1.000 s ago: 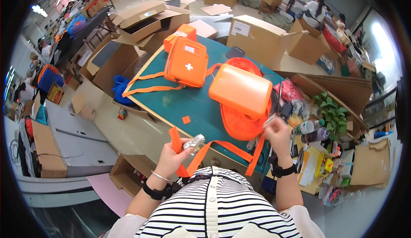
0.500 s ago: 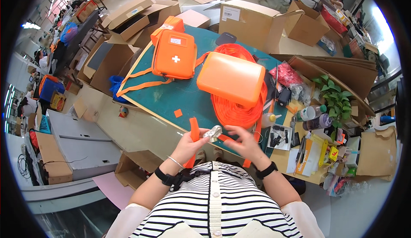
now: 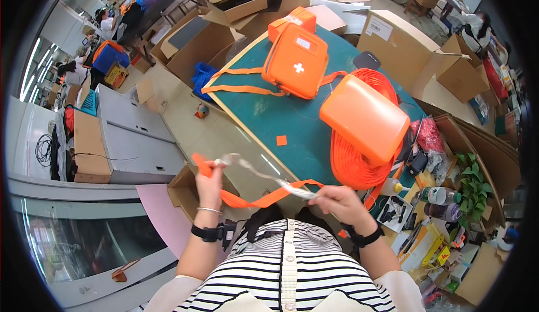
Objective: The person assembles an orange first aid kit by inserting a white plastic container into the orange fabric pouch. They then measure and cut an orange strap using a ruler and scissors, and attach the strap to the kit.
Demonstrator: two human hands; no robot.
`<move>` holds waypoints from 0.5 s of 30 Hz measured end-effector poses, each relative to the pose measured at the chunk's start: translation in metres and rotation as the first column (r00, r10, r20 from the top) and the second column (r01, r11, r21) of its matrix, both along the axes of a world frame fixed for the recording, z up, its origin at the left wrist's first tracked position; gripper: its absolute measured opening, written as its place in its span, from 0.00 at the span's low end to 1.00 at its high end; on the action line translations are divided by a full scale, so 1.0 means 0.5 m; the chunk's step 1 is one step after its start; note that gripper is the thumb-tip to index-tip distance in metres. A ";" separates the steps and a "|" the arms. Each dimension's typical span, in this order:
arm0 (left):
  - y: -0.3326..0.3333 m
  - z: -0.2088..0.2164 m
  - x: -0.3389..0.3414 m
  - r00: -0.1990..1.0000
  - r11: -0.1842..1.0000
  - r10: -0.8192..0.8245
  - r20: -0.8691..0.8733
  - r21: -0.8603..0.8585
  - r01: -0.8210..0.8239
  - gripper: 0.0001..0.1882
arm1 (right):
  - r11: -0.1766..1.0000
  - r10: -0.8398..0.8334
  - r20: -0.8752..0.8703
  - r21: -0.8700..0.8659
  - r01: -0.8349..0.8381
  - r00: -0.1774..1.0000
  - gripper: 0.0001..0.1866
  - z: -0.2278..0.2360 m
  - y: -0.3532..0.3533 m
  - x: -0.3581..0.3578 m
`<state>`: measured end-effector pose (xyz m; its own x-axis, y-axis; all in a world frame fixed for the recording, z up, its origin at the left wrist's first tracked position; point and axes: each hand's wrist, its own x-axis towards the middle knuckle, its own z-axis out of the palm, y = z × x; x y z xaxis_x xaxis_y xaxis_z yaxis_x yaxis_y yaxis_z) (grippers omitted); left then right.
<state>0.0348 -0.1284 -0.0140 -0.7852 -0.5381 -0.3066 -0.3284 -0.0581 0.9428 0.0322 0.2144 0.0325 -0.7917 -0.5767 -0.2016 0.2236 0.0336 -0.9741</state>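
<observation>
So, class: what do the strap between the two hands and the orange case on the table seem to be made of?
Orange strap: looks like woven webbing, matte and limp, since it sags between the left hand and right hand. The clear strip stretched alongside it looks like thin glossy plastic film. Orange case: probably hard moulded plastic, smooth with rounded corners.

A green-topped table [image 3: 292, 129] carried an orange first-aid bag [image 3: 296, 59] with a white cross, its straps trailing toward the table's left edge. Just right of it an orange hard case [image 3: 365, 118] rested on a coil of orange webbing [image 3: 351, 163]. A small orange scrap [image 3: 281, 140] lay alone on the green surface. Open cardboard boxes [image 3: 247, 0] crowded the floor beyond the table, and a closed one [image 3: 401, 42] stood near the far corner. A potted plant [image 3: 471, 186] and bottles [image 3: 435, 195] sat well off to the right.
</observation>
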 end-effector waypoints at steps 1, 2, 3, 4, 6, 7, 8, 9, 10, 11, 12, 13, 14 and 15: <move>-0.042 -0.002 0.001 0.994 0.991 0.094 -0.058 0.099 -0.088 0.06 | 0.999 -0.037 0.021 -0.031 0.037 0.999 0.08 0.018 0.004 -0.007; -0.085 -0.005 0.000 0.975 0.965 0.192 -0.113 0.204 -0.166 0.06 | 0.995 -0.074 0.036 -0.058 0.076 0.997 0.08 0.045 0.007 -0.018; -0.128 -0.007 0.003 0.956 0.944 0.256 -0.144 0.250 -0.216 0.06 | 0.992 -0.097 0.001 -0.079 0.097 0.995 0.08 0.077 0.007 -0.030; -0.168 -0.003 0.003 0.931 0.919 0.318 -0.177 0.299 -0.257 0.07 | 0.988 -0.101 -0.056 -0.125 0.093 0.993 0.07 0.088 0.021 -0.038; -0.222 0.014 -0.004 0.936 0.929 0.295 -0.191 0.284 -0.235 0.06 | 0.888 -0.200 -0.141 -0.445 0.118 0.970 0.07 0.107 0.015 -0.055; -0.243 0.035 -0.010 0.951 0.947 0.237 -0.200 0.266 -0.180 0.06 | 0.942 -0.258 -0.148 -0.260 0.214 0.955 0.07 0.132 -0.003 -0.064; -0.269 0.053 -0.017 0.963 0.961 0.175 -0.207 0.250 -0.121 0.07 | 0.949 -0.317 -0.166 -0.063 0.310 0.934 0.08 0.165 -0.025 -0.073; -0.295 0.063 -0.022 0.967 0.980 0.086 -0.240 0.195 -0.039 0.10 | 0.973 -0.231 -0.251 -0.046 0.226 0.940 0.08 0.179 -0.047 -0.084; -0.322 0.086 -0.030 0.963 0.993 0.043 -0.264 0.115 -0.013 0.10 | 0.989 -0.142 -0.334 -0.019 0.144 0.932 0.08 0.194 -0.067 -0.096; -0.352 0.112 -0.034 0.959 0.999 0.005 -0.283 0.040 0.006 0.11 | 0.998 -0.044 -0.409 0.023 0.059 0.911 0.08 0.207 -0.091 -0.104; -0.384 0.142 -0.037 0.954 0.999 -0.033 -0.299 -0.036 0.023 0.12 | 0.993 -0.119 -0.426 -0.027 0.118 0.897 0.08 0.220 -0.118 -0.107; -0.423 0.179 -0.042 0.934 0.993 -0.015 -0.356 -0.114 -0.028 0.13 | 0.982 -0.187 -0.434 -0.078 0.170 0.881 0.08 0.233 -0.147 -0.106; -0.471 0.216 -0.047 0.913 0.979 -0.008 -0.409 -0.187 -0.076 0.14 | 0.966 -0.259 -0.435 -0.126 0.227 0.862 0.08 0.247 -0.176 -0.101; -0.539 0.251 -0.041 0.878 0.967 0.044 -0.476 -0.201 -0.158 0.15 | 0.913 -0.362 -0.482 -0.012 0.407 0.798 0.10 0.261 -0.207 -0.109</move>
